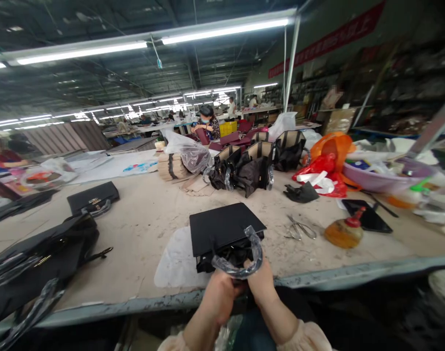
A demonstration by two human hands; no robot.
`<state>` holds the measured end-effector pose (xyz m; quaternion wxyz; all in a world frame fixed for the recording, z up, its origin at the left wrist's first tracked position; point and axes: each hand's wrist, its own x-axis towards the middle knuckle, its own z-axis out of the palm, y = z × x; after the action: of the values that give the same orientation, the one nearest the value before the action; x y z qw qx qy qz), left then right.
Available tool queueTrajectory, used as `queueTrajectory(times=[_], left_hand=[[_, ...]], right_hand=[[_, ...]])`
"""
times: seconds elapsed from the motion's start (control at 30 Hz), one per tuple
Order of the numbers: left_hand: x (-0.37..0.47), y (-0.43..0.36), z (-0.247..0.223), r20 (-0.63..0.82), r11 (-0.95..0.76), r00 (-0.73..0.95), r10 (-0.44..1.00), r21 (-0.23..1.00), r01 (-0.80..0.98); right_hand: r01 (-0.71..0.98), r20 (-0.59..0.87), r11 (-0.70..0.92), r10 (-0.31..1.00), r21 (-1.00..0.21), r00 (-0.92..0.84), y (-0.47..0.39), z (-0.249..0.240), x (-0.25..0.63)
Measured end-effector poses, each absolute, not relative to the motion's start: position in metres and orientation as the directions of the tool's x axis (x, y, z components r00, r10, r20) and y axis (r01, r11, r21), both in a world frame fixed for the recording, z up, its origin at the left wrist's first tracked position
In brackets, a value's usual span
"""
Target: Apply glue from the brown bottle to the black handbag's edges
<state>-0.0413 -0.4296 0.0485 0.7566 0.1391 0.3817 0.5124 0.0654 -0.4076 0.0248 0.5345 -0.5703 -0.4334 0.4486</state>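
A black handbag [224, 226] lies at the table's front edge, its smooth flat panel facing up. Its handle [257, 251], wrapped in clear plastic, arches toward me over the bag's dark opening. My left hand [220, 292] is closed on the bag's near edge, just below the handle. Close beside it, my right hand [261, 278] grips the same edge near the handle's right end. Most fingertips are hidden under the bag and handle. A white sheet [173, 263] lies partly beneath the bag.
Scissors [299, 228], an amber glue bottle with a red top [345, 231] and a dark tablet [369, 217] lie to the right. More black handbags [92, 197] are at left. Several unfinished bags [253, 168] stand behind, near a purple basin [387, 175]. A co-worker [208, 124] sits beyond.
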Motion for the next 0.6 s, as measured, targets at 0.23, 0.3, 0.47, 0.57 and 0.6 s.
queueTrajectory(times=[0.23,0.3,0.47,0.57,0.6], left_hand=[[-0.055,-0.414,0.064,-0.571,0.658,0.37,0.733,0.456,-0.599],[-0.046,-0.408,0.065,-0.628,0.667,0.315,0.711,0.462,-0.584],[-0.039,-0.4,0.069,-0.727,0.708,0.217,0.651,0.48,-0.518],[-0.047,-0.398,0.072,-0.749,0.76,0.234,0.62,0.499,-0.417],[-0.05,-0.398,0.073,-0.754,0.774,0.244,0.61,0.501,-0.387]], right_hand=[[0.43,0.058,-0.007,0.989,-0.903,0.139,-0.415,0.026,0.063],[0.545,0.071,-0.006,0.99,-0.838,0.121,-0.419,0.031,0.064],[0.764,0.114,0.057,0.993,-0.642,0.022,-0.425,0.048,0.061],[0.827,0.111,0.119,0.991,-0.55,-0.069,-0.427,0.054,0.056],[0.84,0.103,0.131,0.991,-0.527,-0.089,-0.427,0.054,0.054]])
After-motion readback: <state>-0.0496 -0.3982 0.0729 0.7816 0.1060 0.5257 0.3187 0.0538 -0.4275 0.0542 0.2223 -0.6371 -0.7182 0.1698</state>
